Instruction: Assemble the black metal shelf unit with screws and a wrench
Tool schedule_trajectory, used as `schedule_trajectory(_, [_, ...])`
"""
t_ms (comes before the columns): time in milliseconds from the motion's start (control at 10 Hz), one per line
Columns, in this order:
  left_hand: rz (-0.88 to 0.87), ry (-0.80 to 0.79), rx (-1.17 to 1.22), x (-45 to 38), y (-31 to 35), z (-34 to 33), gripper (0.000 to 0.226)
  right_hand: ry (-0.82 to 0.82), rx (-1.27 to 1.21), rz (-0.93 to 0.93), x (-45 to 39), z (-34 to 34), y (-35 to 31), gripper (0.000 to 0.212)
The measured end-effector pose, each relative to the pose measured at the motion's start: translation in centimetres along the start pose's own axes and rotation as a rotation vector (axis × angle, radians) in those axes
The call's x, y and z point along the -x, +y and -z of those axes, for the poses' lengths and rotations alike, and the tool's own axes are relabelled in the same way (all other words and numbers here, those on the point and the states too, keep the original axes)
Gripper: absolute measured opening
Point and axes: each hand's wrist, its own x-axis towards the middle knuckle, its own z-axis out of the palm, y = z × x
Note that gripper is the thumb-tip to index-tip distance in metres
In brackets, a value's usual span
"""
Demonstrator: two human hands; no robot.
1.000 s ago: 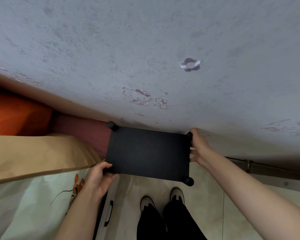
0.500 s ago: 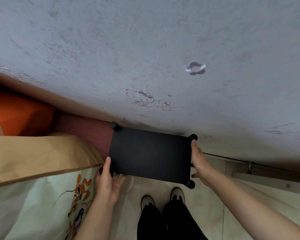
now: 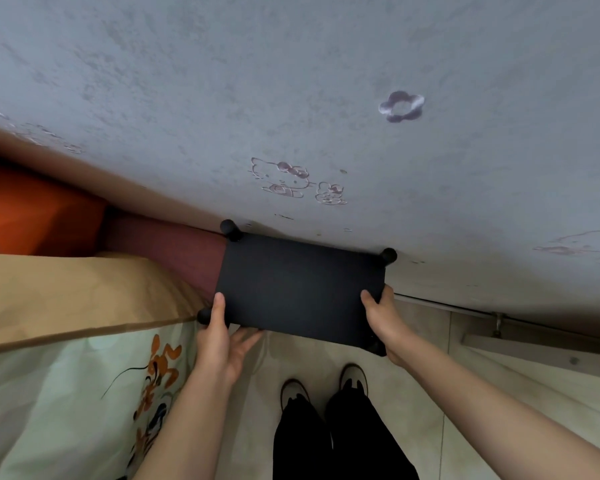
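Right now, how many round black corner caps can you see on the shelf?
4: far left, far right, near left beside the left hand, near right partly hidden by the right hand.

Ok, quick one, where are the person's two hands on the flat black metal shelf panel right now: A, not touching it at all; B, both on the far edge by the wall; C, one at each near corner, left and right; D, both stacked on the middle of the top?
C: the left hand grips the near-left corner and the right hand the near-right corner of the flat black metal shelf panel.
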Motion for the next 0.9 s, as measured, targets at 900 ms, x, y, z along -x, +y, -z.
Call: schedule_trajectory(900, [0.056,0.091,-0.254,11.5,-2.9,-3.3,0.045,-0.020,0.051,0.017,11.8,5.5,-0.1,0.035])
